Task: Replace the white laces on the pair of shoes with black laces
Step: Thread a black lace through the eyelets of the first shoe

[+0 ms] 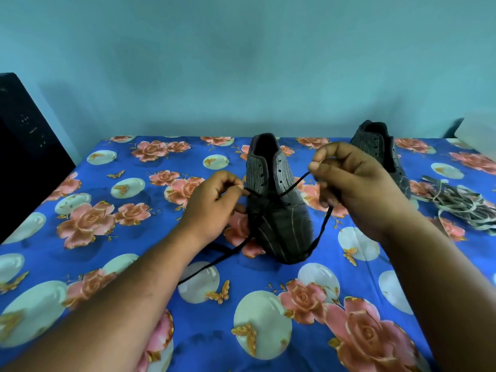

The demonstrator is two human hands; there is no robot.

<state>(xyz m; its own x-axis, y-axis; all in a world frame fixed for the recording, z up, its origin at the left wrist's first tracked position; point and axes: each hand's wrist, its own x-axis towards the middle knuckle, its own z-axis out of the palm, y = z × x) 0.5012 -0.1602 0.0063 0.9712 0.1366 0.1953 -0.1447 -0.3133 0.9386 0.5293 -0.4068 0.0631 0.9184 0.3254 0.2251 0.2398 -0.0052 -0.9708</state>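
Your left hand [214, 194] and right hand [346, 178] each pinch one end of the black lace [291, 185] over the near shoe [276, 205]. Pull unevenly and one end may slip out of its eyelet.

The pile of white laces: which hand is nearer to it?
Right. The right hand is just left of the white laces; the left hand is beyond the shoe.
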